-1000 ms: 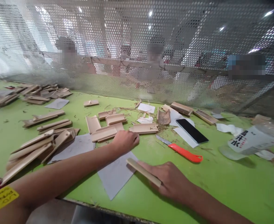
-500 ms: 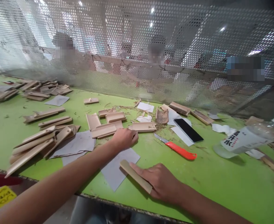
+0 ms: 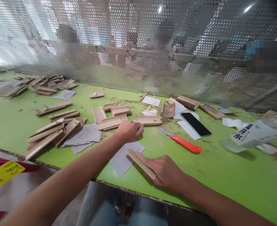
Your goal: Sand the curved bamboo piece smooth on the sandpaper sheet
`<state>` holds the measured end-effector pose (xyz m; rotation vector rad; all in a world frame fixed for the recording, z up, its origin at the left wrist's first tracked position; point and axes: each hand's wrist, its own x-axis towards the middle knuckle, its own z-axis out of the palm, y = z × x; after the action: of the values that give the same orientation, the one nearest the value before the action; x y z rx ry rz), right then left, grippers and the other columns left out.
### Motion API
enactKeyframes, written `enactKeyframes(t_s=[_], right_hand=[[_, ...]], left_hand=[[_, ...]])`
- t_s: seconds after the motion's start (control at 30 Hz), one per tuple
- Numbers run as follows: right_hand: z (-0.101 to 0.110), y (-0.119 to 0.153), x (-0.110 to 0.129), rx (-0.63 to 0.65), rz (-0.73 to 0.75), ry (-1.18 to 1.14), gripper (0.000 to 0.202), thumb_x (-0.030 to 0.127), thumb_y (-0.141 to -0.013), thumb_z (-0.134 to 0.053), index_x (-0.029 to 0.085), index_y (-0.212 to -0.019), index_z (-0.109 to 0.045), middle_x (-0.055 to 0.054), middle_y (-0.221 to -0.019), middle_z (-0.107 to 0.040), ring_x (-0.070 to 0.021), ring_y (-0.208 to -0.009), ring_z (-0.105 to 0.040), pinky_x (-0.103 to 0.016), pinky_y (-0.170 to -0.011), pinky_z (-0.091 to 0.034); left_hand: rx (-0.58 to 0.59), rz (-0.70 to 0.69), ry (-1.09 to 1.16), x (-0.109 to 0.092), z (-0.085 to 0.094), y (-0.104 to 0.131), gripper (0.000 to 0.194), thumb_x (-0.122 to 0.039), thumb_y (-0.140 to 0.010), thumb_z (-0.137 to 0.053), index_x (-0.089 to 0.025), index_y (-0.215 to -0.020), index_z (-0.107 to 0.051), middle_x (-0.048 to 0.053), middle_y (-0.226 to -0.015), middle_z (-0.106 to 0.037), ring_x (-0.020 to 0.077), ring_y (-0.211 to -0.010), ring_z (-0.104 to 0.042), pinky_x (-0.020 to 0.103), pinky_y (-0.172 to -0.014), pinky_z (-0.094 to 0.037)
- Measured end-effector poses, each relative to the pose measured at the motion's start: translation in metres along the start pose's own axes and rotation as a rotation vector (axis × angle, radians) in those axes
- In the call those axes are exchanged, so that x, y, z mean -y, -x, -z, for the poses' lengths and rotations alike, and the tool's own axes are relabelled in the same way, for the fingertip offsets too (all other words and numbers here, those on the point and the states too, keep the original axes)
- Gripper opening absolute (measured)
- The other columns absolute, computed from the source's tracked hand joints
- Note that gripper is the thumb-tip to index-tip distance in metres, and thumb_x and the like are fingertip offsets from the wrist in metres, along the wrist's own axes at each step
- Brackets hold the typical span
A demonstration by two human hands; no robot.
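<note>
My right hand point(image 3: 165, 171) grips a short bamboo piece point(image 3: 141, 164) along its side, held tilted near the front edge of the table. Under its far end lies a grey square of sandpaper or paper point(image 3: 123, 161). My left hand point(image 3: 130, 130) is closed, knuckles up, just beyond that sheet. Its fingertips are hidden, so whatever they may hold cannot be made out. Right beside it lie a split bamboo piece point(image 3: 150, 120) and another bamboo piece point(image 3: 110, 123). A craft knife with an orange handle point(image 3: 187, 144) rests to the right, its blade exposed.
Stacked bamboo pieces point(image 3: 50, 131) and grey sheets point(image 3: 86, 135) lie left. A phone point(image 3: 196, 124) and a tipped clear plastic cup point(image 3: 251, 135) lie right. A perforated metal screen point(image 3: 129, 72) bounds the back; people show behind it. The table's front edge point(image 3: 100, 181) is close.
The camera view has shifted, moving the table contents rightward and up in the picture. My right index finger has drawn back along the bamboo piece. My left hand stays near the same bamboo pieces.
</note>
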<state>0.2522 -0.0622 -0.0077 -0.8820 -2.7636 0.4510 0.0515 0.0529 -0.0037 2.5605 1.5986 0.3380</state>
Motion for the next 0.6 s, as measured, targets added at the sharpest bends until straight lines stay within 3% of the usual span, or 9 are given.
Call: enactKeyframes(t_s=[0.1,0.2,0.37,0.5,0.6], right_hand=[[0.0021,0.0003,0.0005,0.035,0.045,-0.046,0.071,0.022,-0.084,-0.05,0.01,-0.154,-0.051,-0.008,-0.087,-0.082,-0.0224,-0.064,-0.072,-0.032,-0.056,-0.042],[0.0034,0.002,-0.0014,-0.014,-0.058,-0.036,0.065,0.021,-0.09,-0.045,0.012,-0.154,-0.052,-0.01,-0.093,-0.083,-0.0225,-0.068,-0.075,-0.031,-0.06,-0.045],[0.0033,0.0062,-0.001,0.067,0.03,-0.057,0.075,0.023,-0.084,-0.052,0.013,-0.158,-0.047,-0.008,-0.088,-0.082,-0.0251,-0.067,-0.075,-0.032,-0.059,-0.047],[0.0041,0.0083,-0.0017,-0.005,-0.068,-0.047,0.066,0.023,-0.091,-0.046,0.011,-0.156,-0.05,-0.011,-0.092,-0.083,-0.0252,-0.07,-0.077,-0.032,-0.061,-0.048],[0.0045,0.0082,-0.0008,0.031,-0.013,-0.072,0.071,0.024,-0.087,-0.05,0.011,-0.157,-0.048,-0.01,-0.089,-0.083,-0.025,-0.069,-0.076,-0.031,-0.06,-0.048]], left_hand=[[0.004,0.009,-0.016,-0.0023,0.0,0.0003,0.063,-0.042,-0.103,-0.028,-0.016,-0.072,-0.076,0.009,-0.062,-0.069,0.0166,-0.047,-0.055,0.031,-0.053,-0.036],[0.003,0.035,-0.045,-0.004,-0.0023,-0.0013,0.067,-0.044,-0.102,-0.027,-0.015,-0.068,-0.077,0.011,-0.058,-0.067,0.0188,-0.049,-0.057,0.032,-0.053,-0.037],[0.001,0.076,-0.086,-0.0055,-0.0046,-0.004,0.069,-0.045,-0.102,-0.026,-0.014,-0.069,-0.079,0.012,-0.06,-0.069,0.0206,-0.052,-0.06,0.032,-0.053,-0.037],[0.007,0.094,-0.106,-0.007,-0.0019,-0.0045,0.07,-0.045,-0.103,-0.025,-0.014,-0.071,-0.079,0.012,-0.063,-0.071,0.0207,-0.054,-0.062,0.032,-0.054,-0.037],[0.017,0.098,-0.1,-0.0075,-0.0001,-0.0047,0.07,-0.045,-0.103,-0.025,-0.015,-0.072,-0.08,0.012,-0.063,-0.071,0.0199,-0.053,-0.061,0.031,-0.055,-0.038]])
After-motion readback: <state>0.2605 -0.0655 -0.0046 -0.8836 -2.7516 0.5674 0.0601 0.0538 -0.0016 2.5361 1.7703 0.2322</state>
